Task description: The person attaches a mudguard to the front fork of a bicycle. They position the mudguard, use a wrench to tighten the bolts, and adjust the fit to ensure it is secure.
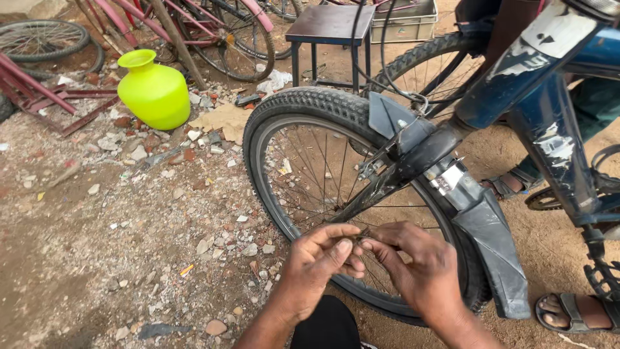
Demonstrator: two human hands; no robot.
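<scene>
Nearby: yellow pot (154, 90), stool (330, 26) (behind front wheel (310, 106)), gravel.

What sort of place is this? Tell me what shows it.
Probably an open-air bicycle repair spot: a blue bicycle over bare, stony ground, spare wheels and pink frames lying behind, both hands working at the front wheel.

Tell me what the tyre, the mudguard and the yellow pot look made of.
Tyre: black rubber, matte, with a knobbly tread and dust on it.
Mudguard: probably black plastic, dull and scuffed, thin and curved; painted sheet metal cannot be ruled out.
Pot: likely moulded plastic, bright yellow-green with a smooth, slightly glossy skin.
Both hands work at the spokes, which look like thin metal wire.
</scene>
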